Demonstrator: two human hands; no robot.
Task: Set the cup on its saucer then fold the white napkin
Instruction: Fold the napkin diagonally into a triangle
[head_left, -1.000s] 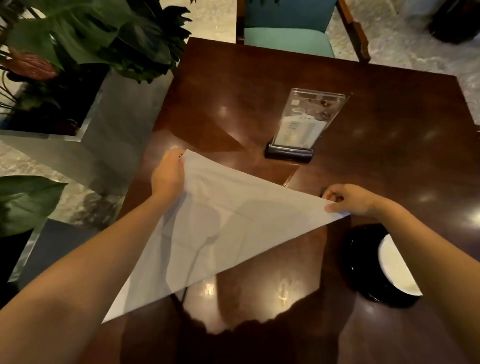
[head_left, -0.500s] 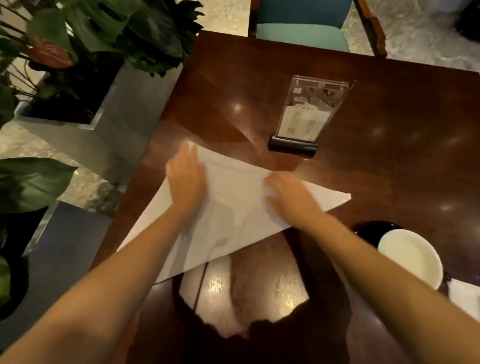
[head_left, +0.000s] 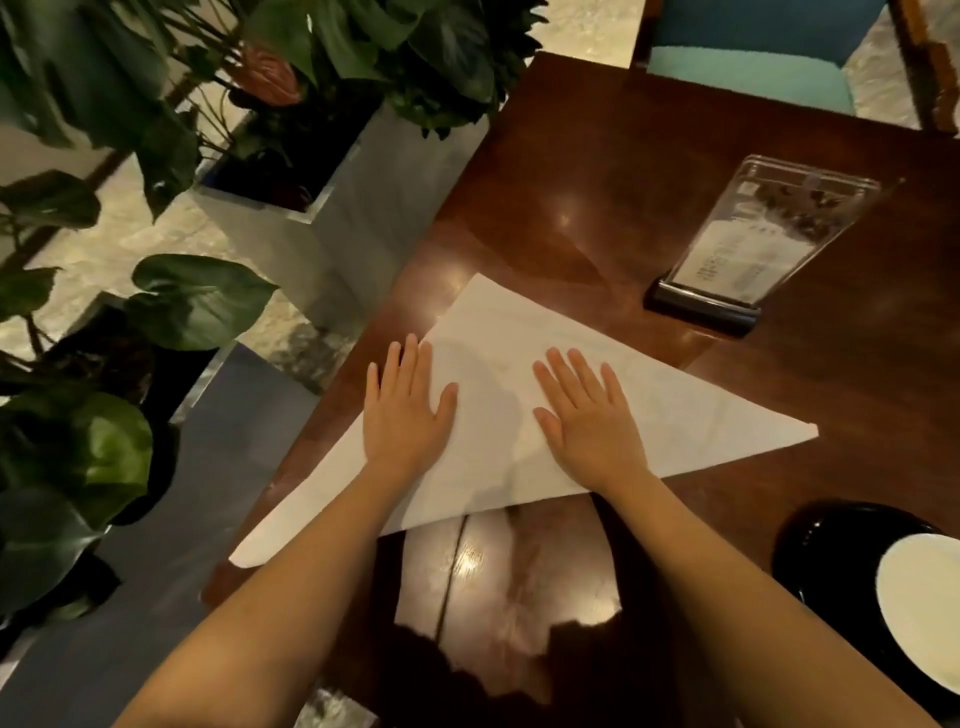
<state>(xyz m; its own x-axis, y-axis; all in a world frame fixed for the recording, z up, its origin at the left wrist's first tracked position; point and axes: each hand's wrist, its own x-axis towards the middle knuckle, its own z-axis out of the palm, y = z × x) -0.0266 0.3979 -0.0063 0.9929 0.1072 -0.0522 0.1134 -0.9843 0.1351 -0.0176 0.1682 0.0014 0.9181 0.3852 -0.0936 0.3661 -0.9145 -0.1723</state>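
Note:
The white napkin (head_left: 675, 410) lies flat on the dark wooden table (head_left: 597, 171), folded into a triangle whose long edge faces me. My left hand (head_left: 408, 410) presses palm down on its left part, fingers spread, fingertips reaching past the napkin's upper left edge. My right hand (head_left: 587, 415) lies palm down near the napkin's middle. Neither hand grips anything. At the right edge a black saucer (head_left: 810, 540) carries a round white piece (head_left: 924, 603), cut off by the frame; I cannot tell whether it is the cup.
A clear acrylic menu stand (head_left: 753, 244) on a black base stands beyond the napkin. Planters with large green leaves (head_left: 197, 301) run along the table's left side. A teal chair (head_left: 753, 67) sits at the far end. The table's left edge runs just left of my left hand.
One second ago both hands held the napkin up by its corners. It was laid on the table, and both palms now rest flat and spread on it; the view has shifted left.

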